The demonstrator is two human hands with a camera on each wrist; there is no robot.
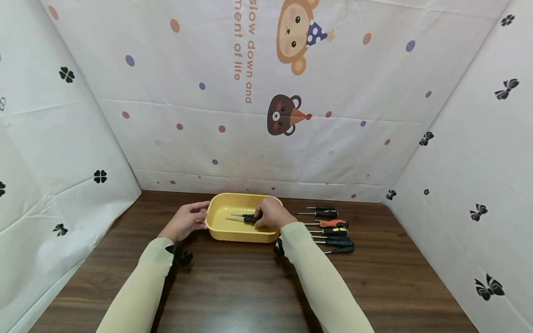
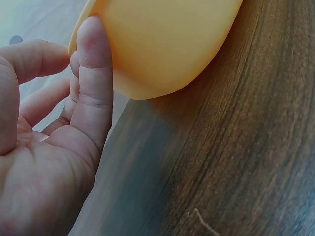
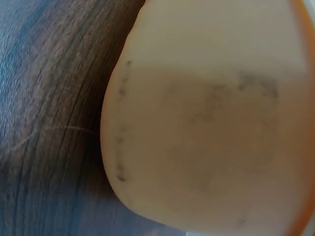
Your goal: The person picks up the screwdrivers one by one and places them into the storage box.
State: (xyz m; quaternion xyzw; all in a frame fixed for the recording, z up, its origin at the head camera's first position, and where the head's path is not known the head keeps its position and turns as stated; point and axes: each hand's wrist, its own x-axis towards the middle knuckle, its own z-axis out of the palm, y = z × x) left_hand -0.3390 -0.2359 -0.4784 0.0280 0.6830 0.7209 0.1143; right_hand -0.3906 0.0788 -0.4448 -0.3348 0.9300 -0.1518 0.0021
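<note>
Along the near side, two pale sleeves [image 1: 137, 286] slope in over a brown wood-grain surface [image 1: 229, 286]. Step in hand, as I judge it: a black-handled screwdriver [image 1: 251, 220] being handled inside a yellow tray [image 1: 245, 237]; whether going in or coming out, one moment does not say. Next move probably calls for either a clean finger release or a lift over the rim, with the tray steadied meanwhile.

Left hand [image 1: 189, 219] at the tray's left end: fingers a little apart and part bent, touching the end wall and rim. Reads as bracing more than clasping. Right hand [image 1: 275, 215] inside the tray's right half, thumb and fingers pinching the black handle. A second screwdriver [image 1: 239, 215] lies just beyond, both shafts pointing left; cannot tell whether the pinch takes in both. Right wrist view gives only the tray's outer wall and the surface, no fingers.

Right of the tray, a rough column of loose screwdrivers [image 1: 338, 231], handles to the right: mostly black, some marked yellow, one orange-red. Beyond the surface, a white cloth [image 1: 250, 152] with dots, lettering and two animal heads turned sideways
</note>
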